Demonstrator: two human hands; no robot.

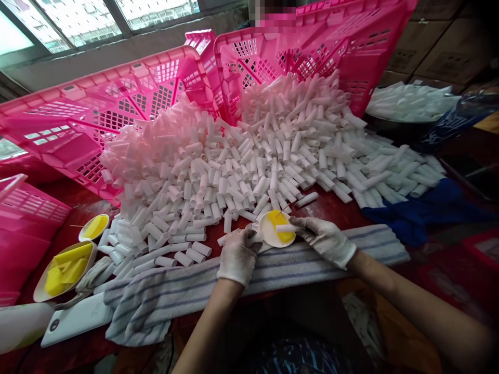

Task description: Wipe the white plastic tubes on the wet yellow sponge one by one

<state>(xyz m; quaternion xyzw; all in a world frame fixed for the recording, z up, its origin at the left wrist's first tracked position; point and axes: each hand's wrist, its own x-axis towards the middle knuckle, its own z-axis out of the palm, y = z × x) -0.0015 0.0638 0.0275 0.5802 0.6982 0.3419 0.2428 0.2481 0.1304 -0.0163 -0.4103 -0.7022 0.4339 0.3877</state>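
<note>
White tube point(285, 228) over a dish point(267, 230), end hidden in the pinching right grip point(326, 241) — state of left grip point(238, 254) unclear

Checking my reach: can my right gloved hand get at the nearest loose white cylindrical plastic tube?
Probably yes: the tube lies just beyond your right hand, uncovered, though its fingers hold another white tube over the round pale dish.

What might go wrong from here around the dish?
The small dish could get bumped: the left hand and right hand are close on either side. The right hand's tube, held over the yellow material, might smear it. Loose tubes heaped behind the dish could slide into it.
</note>
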